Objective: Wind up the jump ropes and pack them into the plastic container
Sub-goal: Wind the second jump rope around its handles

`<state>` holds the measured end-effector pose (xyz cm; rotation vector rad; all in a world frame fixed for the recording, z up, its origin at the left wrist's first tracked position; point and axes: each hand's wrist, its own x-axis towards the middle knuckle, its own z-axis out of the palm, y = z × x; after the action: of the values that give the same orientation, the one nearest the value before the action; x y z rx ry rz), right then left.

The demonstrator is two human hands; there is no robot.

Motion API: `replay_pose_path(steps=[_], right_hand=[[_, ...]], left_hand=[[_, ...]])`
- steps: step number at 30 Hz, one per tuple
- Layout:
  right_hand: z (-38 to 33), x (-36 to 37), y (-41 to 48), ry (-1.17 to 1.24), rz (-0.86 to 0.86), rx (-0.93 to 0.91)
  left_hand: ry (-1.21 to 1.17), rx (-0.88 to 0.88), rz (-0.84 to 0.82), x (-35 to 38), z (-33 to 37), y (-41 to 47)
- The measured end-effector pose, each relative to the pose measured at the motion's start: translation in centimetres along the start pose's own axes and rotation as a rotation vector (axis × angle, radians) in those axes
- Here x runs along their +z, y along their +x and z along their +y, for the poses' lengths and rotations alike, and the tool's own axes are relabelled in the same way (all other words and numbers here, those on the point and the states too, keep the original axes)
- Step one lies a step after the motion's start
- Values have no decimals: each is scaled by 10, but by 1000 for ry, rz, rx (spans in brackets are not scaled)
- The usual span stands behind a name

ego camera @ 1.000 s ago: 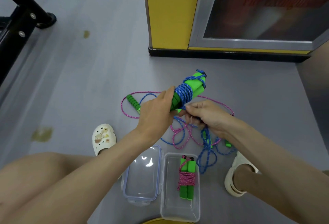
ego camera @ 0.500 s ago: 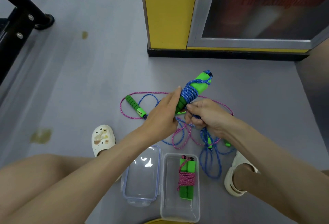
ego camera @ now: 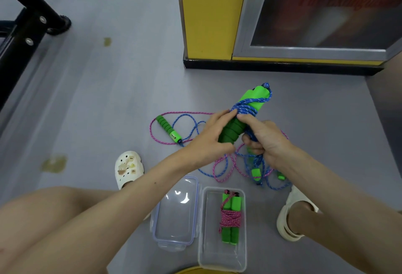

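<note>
Your left hand has its fingers wrapped around the ribbed lower ends of the green handles, holding them tilted up and away from you, while your right hand pinches the blue rope where it coils around those handles, its other fingers curled closed on the strand running down. The blue coils sit about midway up the pair of handles, with one loop over the top end. Taking the plastic container as the landmark: the bundle you hold is up beyond its far end, above the floor. Inside the container lies a wound pink rope, wrapped around its own green handles. Touching the container's left side is the clear lid, lying open side up. Between the container and your hands, loose blue and pink rope lies tangled on the floor. Beyond and left of the container lies a loose green handle with pink and blue rope looping around it. Your white shoes flank the container on either side.
</note>
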<state>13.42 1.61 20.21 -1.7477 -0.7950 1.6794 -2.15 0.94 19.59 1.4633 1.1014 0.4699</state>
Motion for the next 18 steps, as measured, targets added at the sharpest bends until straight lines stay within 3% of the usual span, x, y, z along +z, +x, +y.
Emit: replay_pose_path(steps=[5,7,9,12,16,18], right_hand=[[-1,4,0,98,-25,20],[-2,5,-1,147,-86,7],[-3,4,-2,146,-138,-6],[-4,3,-2,109,-184,-5],[-3,2,-1,92,-259,-15],[0,3,-1,62,-270,-39]], left_hand=[[-343,-145,228,-10,7,2],[-500,-250,224,-13,7,1],[-589,-319,119,-14,7,-1],[-632,-330,10,-16,8,-5],[-641,-341,62,-20,4,-3],[-507,-311,102,-20,3,-3]])
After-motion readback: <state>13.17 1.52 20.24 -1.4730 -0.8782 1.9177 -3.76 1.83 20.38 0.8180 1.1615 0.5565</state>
